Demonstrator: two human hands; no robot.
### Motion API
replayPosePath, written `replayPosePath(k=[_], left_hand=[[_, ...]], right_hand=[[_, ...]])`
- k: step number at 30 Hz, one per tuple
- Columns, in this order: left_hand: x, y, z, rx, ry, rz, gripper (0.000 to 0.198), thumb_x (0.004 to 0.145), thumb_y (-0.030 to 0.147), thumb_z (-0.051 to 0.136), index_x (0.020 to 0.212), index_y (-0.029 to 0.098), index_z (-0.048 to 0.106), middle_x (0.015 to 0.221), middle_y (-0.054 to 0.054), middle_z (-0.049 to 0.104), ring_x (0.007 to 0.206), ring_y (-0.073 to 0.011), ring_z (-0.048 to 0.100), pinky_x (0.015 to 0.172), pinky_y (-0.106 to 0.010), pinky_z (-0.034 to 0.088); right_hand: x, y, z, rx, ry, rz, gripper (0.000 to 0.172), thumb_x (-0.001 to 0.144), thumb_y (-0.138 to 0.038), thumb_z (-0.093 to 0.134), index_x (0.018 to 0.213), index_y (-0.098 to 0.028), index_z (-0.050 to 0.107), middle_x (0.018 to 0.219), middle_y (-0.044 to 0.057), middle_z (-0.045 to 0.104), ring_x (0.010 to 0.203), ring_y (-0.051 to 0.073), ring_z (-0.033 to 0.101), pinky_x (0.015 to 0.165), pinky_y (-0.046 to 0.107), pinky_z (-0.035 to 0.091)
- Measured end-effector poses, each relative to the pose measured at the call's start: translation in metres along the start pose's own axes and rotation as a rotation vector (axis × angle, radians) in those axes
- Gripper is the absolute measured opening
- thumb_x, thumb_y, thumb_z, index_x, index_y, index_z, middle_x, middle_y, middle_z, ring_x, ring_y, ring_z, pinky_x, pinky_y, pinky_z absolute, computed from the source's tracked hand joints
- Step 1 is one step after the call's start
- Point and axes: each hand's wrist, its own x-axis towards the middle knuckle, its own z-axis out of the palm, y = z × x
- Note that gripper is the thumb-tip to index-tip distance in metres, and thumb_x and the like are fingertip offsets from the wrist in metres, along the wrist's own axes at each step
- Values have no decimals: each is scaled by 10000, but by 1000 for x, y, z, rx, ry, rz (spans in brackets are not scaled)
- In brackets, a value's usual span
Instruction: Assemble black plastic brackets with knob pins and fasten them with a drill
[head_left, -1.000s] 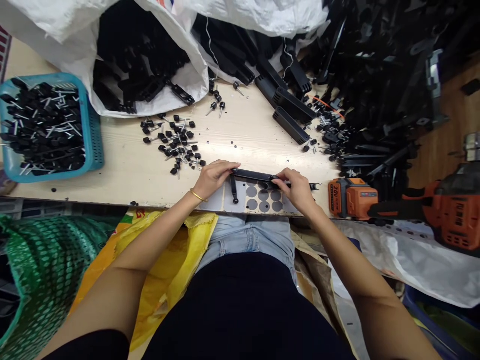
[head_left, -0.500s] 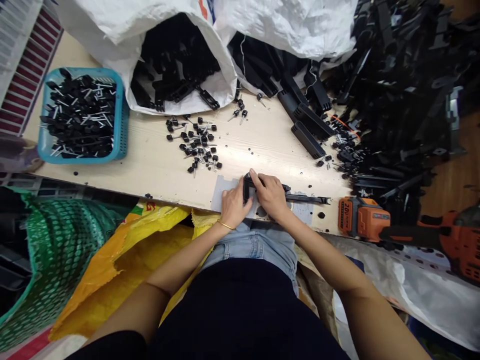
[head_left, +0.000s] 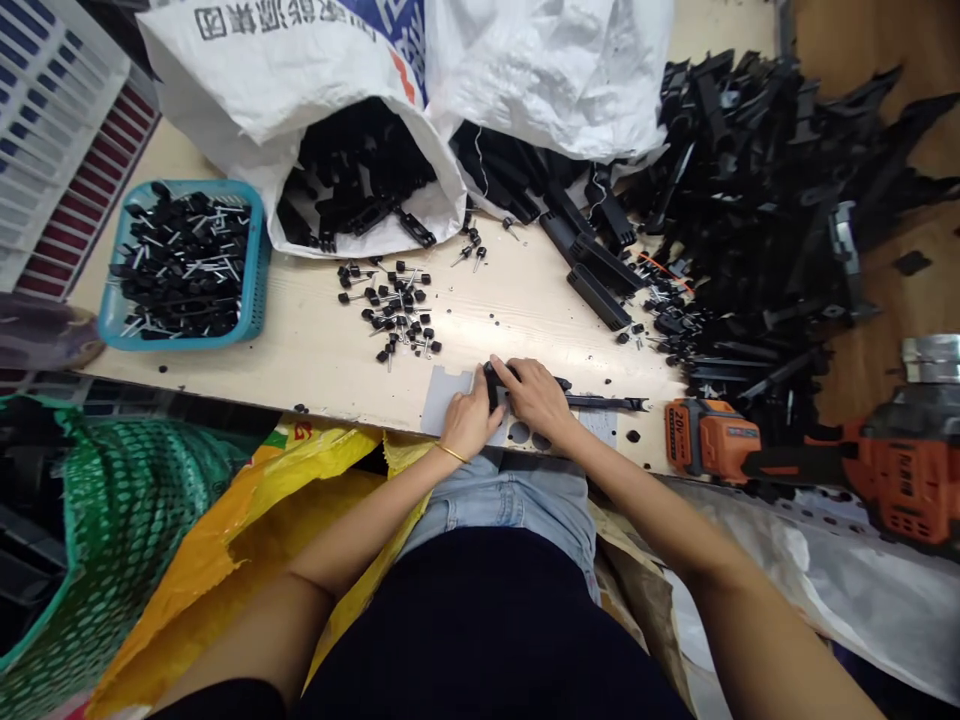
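A long black plastic part (head_left: 607,402) lies along the table's front edge, its forked tip pointing right. My left hand (head_left: 468,418) grips its left end, thumb and fingers against the black block there. My right hand (head_left: 537,400) is closed over the same part just to the right, index finger reaching toward the block. Beneath both hands is a grey plate (head_left: 444,392) with round holes. Small black knobs with metal pins (head_left: 397,305) are scattered beyond my left hand.
A blue basket (head_left: 259,285) of pinned knobs stands left. White sacks (head_left: 555,80) of black parts lie at the back. Black parts (head_left: 780,220) are heaped right, behind an orange power tool (head_left: 720,440). Open yellow (head_left: 300,510) and green (head_left: 150,500) sacks hang in front.
The camera view has shifted, so the table's contents appear lower and the right-hand items further left. Both hands remain on the black part, with only slight finger movement.
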Motion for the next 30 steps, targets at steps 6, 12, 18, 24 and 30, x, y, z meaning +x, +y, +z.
replayPosePath(k=[6, 12, 18, 24, 30], left_hand=[[4, -11, -38, 15, 173, 252, 655, 892, 304, 525, 1477, 161, 269, 1043, -110, 641, 959, -257, 611, 840, -382, 466], [45, 28, -36, 269, -61, 631, 445, 874, 250, 582, 1306, 165, 511, 1235, -141, 590, 1129, -284, 548, 997, -429, 401], [70, 30, -20, 485, -153, 658, 374, 937, 264, 499, 1302, 185, 507, 1110, -109, 646, 996, -246, 603, 807, -353, 469], [66, 28, -15, 498, -82, 582, 339, 980, 314, 402, 1262, 188, 542, 1081, -99, 649, 993, -237, 595, 799, -339, 458], [82, 34, -32, 449, -253, 496, 320, 949, 342, 469, 1234, 251, 581, 1139, -46, 656, 1063, -214, 607, 752, -291, 469]], right_hand=[[-62, -31, -13, 659, 489, 360, 659, 921, -289, 432, 1505, -264, 127, 1179, 131, 592, 1017, 241, 626, 876, 460, 529], [-103, -17, -16, 607, 725, 681, 521, 921, -368, 456, 1412, -232, 344, 1133, 134, 602, 937, 235, 638, 839, 444, 529], [-90, 27, -4, 81, 245, 319, 531, 916, -301, 507, 1422, -170, 419, 1179, 150, 615, 1089, 280, 546, 1020, 502, 378], [-77, 51, 7, -26, 116, 275, 468, 952, -248, 455, 1412, -165, 473, 1023, 132, 649, 960, 261, 538, 901, 402, 403], [-70, 57, -8, 156, 105, 287, 512, 937, -262, 497, 1435, -165, 425, 1092, 127, 659, 1009, 263, 536, 911, 396, 385]])
